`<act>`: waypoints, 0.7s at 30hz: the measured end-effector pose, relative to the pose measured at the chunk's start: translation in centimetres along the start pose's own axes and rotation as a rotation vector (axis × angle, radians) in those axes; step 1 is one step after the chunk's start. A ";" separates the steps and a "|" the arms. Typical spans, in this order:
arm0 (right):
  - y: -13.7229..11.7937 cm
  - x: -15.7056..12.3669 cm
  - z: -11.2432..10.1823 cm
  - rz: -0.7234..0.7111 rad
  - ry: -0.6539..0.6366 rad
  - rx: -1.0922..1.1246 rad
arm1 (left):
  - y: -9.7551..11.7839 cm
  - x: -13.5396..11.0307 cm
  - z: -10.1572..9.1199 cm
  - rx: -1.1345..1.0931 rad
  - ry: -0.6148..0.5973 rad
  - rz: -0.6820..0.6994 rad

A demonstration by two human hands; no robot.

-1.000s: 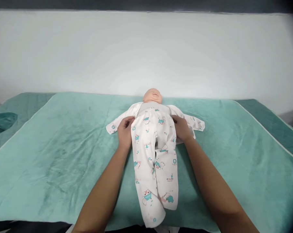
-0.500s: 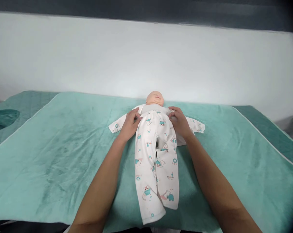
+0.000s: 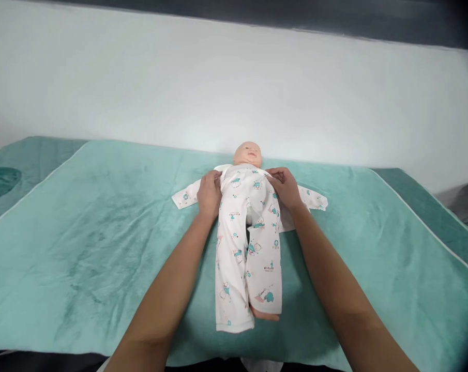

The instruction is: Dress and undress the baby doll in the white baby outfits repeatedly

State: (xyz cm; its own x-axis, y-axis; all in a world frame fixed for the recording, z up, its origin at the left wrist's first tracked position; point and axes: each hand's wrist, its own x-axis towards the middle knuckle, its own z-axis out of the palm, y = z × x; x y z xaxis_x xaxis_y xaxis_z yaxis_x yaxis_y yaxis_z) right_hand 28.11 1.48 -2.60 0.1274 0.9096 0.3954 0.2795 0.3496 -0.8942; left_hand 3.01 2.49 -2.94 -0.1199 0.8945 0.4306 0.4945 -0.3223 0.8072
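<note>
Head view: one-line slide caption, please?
Left hand and right hand at either side of the waistband of cartoon-print trousers on a face-up baby doll.

A pale, plain wall (image 3: 234,88) takes the upper half of the frame, and above it a dark grey band (image 3: 280,15) runs along the top edge. The light is soft, brightest at the wall's middle, and dimmer toward the corners. Below, a wide bench (image 3: 102,268) is dressed in green, velvety cloth (image 3: 373,248), with darker side parts beyond thin white lines. At middle left there is an oval shape (image 3: 1,183); at the right edge, something grey (image 3: 466,204), unclear.
</note>
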 end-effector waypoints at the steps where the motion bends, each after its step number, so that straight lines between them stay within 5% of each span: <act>1: 0.0 -0.3 -0.1 -0.007 0.021 0.025 | -0.1 -0.3 -0.1 -0.022 -0.004 0.022; 5: -0.3 -1.5 0.1 -0.079 0.165 -0.107 | 0.1 -0.8 -0.7 -0.007 0.014 0.111; 10: -1.1 -2.9 0.2 -0.341 0.050 -0.437 | 0.2 -2.2 -1.3 0.073 0.035 0.120; 15: -1.0 -3.7 -0.8 -0.321 -0.110 -0.768 | -0.4 -4.9 -1.5 -0.014 -0.216 0.104; 21: -1.7 -4.3 -0.3 -0.313 -0.108 -0.951 | -0.7 -5.4 -2.1 0.048 -0.348 0.167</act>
State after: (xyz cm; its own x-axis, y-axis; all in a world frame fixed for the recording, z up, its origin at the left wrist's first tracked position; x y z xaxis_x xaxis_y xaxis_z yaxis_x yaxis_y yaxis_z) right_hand 27.35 -3.12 -2.76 -0.1561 0.8394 0.5206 0.9352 0.2952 -0.1955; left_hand 1.46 -2.77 -5.00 0.2609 0.8853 0.3849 0.5228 -0.4647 0.7146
